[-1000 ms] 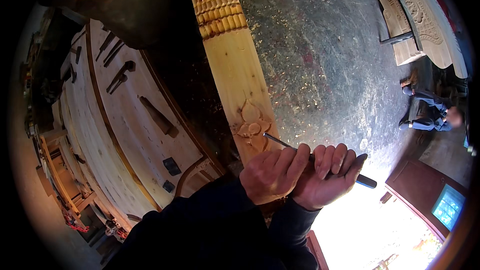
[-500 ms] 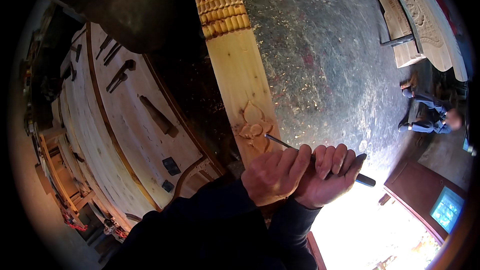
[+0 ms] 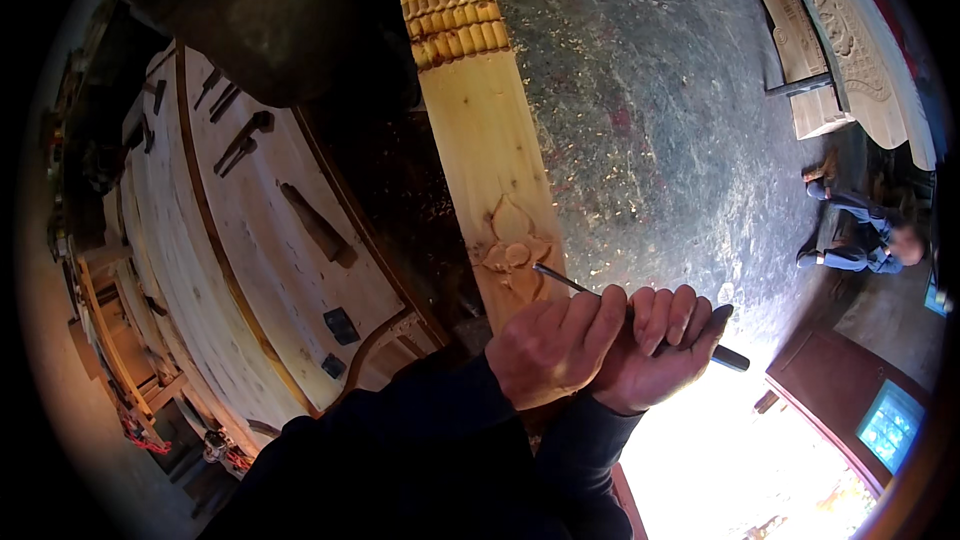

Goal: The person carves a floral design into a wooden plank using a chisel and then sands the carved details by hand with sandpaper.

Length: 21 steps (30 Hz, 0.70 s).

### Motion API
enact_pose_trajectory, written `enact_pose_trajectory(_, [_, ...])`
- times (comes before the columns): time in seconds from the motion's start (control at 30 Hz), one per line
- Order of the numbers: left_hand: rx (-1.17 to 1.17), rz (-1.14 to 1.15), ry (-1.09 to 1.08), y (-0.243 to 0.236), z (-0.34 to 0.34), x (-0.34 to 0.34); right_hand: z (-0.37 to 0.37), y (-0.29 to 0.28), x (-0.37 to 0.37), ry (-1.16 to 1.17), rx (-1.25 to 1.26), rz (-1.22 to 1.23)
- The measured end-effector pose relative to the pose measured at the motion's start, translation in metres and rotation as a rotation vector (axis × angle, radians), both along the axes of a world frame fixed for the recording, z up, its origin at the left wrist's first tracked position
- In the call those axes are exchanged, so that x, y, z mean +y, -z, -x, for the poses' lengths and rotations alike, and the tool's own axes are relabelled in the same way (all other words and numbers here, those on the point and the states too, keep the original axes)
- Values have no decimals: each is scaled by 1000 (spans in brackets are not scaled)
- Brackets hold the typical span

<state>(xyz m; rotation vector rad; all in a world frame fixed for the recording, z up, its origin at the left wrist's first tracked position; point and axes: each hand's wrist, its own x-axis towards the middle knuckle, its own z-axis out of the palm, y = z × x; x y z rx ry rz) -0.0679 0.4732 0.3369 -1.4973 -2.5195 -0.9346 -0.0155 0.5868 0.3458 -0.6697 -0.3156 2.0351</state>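
My left hand (image 3: 556, 348) is closed around the thin metal shaft of a carving chisel (image 3: 567, 282). Behind it, my right hand (image 3: 662, 352) wraps the same tool farther back, and its dark handle end pokes out beyond the fingers. The chisel tip rests on a flower carved in low relief (image 3: 516, 256), between its right and near petals. This flower sits on a long pale wooden board (image 3: 487, 130), whose near end is hidden by my left hand. Rows of rounded, scalloped ridges (image 3: 455, 15) cross the board farther away.
On the left, a wooden bench top (image 3: 262, 205) carries a wooden-handled tool (image 3: 316, 226), several other hand tools and two small dark blocks (image 3: 341, 327). Wood chips dot the grey floor (image 3: 640, 130). At far right a person (image 3: 862, 230) sits near carved panels (image 3: 835, 15).
The view has shifted slightly, so the board appears a little higher and farther right. Both hands keep the same grip, and the chisel tip remains at nearly the same place on the flower.
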Motion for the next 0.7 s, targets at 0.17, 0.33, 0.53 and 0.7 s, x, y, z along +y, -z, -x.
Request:
enact_pose_trajectory(0.17, [12,-8,2,-1,1,1,2,-5,-2,32,-72,-9])
enact_pose_trajectory(0.33, [1,-16,-7,0,0,1,5,-7,-4,53,-88,-1])
enact_pose_trajectory(0.53, [-54,-66,-37,0,2,1,13,-11,-10,74,-158,5])
enact_pose_trajectory(0.7, [-63,-29,-28,-3,2,-1,15,-15,-9,82,-163,19])
